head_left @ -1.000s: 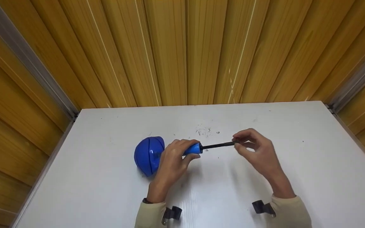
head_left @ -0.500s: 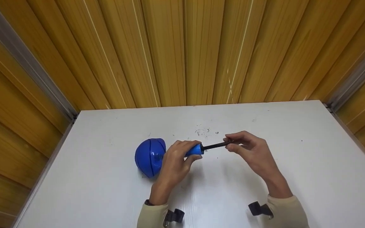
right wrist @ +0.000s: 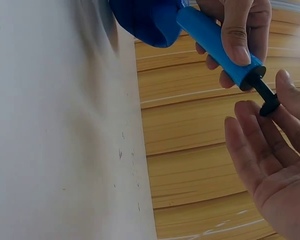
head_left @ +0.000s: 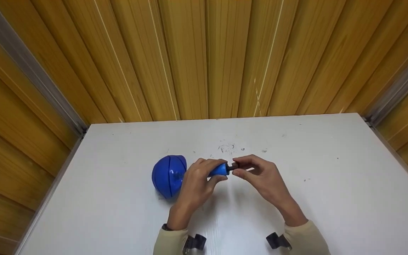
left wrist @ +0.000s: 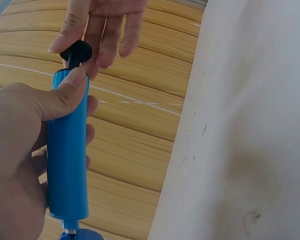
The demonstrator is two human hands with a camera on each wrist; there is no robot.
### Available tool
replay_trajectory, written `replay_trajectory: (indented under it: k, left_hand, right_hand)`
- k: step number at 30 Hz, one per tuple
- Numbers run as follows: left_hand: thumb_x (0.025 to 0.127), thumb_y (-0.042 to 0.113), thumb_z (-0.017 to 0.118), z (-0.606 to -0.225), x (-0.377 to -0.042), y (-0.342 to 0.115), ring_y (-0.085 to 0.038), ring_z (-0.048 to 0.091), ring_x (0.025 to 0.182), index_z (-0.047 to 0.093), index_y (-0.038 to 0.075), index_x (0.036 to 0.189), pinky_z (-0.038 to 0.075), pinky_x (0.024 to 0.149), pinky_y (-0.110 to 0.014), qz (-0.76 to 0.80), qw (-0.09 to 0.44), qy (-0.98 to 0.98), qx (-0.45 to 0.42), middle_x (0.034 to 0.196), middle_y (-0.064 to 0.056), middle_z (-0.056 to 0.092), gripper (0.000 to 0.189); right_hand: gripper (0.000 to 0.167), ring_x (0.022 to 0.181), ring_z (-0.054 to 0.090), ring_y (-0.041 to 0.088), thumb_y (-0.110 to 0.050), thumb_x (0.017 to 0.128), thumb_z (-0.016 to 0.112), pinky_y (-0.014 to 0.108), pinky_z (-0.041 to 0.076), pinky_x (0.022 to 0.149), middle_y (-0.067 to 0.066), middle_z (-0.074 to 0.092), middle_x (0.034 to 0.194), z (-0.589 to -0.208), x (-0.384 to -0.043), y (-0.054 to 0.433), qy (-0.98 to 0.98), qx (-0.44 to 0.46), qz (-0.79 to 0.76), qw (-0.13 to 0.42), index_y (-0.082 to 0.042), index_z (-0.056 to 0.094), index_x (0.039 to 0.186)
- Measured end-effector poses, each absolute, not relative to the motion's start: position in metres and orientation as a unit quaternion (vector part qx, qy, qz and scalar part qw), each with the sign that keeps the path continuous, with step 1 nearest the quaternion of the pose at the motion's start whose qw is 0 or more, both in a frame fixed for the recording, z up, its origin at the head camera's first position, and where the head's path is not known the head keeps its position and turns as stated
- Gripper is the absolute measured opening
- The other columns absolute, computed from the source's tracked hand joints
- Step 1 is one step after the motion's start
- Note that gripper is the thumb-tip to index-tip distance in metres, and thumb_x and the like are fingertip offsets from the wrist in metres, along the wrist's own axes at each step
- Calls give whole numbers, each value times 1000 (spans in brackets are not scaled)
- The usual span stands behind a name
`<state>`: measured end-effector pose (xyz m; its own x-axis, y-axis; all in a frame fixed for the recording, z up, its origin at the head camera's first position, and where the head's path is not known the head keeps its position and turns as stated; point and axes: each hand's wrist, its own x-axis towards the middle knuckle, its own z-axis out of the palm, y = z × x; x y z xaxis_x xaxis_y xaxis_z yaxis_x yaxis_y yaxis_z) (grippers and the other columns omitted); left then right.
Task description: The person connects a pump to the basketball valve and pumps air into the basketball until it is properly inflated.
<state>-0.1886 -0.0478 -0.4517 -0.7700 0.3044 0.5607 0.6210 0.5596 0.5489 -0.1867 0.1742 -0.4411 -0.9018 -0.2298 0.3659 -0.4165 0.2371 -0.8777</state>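
Note:
A blue hand pump [left wrist: 67,160] with a black plunger is held by both hands. The left hand [head_left: 196,182] grips its barrel, thumb along one side and fingers wrapped behind. The right hand [head_left: 262,179] pinches the black plunger handle [right wrist: 270,106] between thumb and fingers, its other fingers spread loosely. Only a short piece of the rod shows between barrel and handle. To the left of the left hand lies a dented, partly deflated blue ball [head_left: 165,177] with dark seam lines. In both wrist views the pump's nozzle end meets the ball.
The hands work above a white table [head_left: 101,212] with small dark marks near its middle. Wood-patterned panels [head_left: 190,63] stand behind and at both sides. A black camera mount [head_left: 276,241] sits at the right wrist, another [head_left: 196,242] at the left.
The right hand has moved left toward the left hand, pushing the plunger in, so the long exposed rod is now short. The left hand and ball have hardly moved.

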Motion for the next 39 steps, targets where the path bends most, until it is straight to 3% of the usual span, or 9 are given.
replay_trajectory:
  k: [5,11,17,23,32,39]
  left_hand:
    - [91,16,85,-451,-190,-50,-20,68,106,77,13,127,57,97,-40,-384,194,-863,-266,117,-1,78,37]
    - [93,16,84,-450,-191,-52,-21,68,107,76,13,128,57,97,-42,-380,201,-864,-260,118,-1,78,36]
    - [93,16,84,-450,-190,-51,-22,68,109,75,13,129,58,98,-43,-381,207,-863,-257,120,-1,77,37]
    - [92,14,84,-448,-188,-48,-21,68,105,76,10,127,58,96,-40,-391,221,-852,-269,119,-2,78,36]
    - [93,14,83,-449,-187,-46,-22,67,105,76,10,129,58,97,-40,-392,208,-854,-272,120,-3,77,37]
    - [93,17,83,-448,-189,-49,-20,67,108,75,13,130,57,99,-40,-394,184,-858,-272,120,-1,77,38]
  right_hand:
    - [30,101,71,20,-1,92,82,29,61,86,2,74,113,-439,-189,187,-787,255,549,121,-7,75,120]
    - [33,104,70,20,13,90,78,26,59,89,9,74,114,-425,-188,222,-784,220,560,155,-4,75,118]
    - [30,105,70,22,7,90,81,28,58,93,13,76,115,-417,-185,240,-776,173,590,140,-2,77,118]
    - [28,105,73,22,11,88,80,31,60,91,16,77,111,-424,-188,215,-754,170,622,127,1,77,114]
    - [26,102,71,23,-4,91,83,29,60,87,6,76,110,-442,-188,173,-766,186,609,86,-5,76,117]
    - [26,95,74,21,-6,92,85,30,61,85,1,75,108,-433,-187,186,-791,227,558,106,-8,76,116]
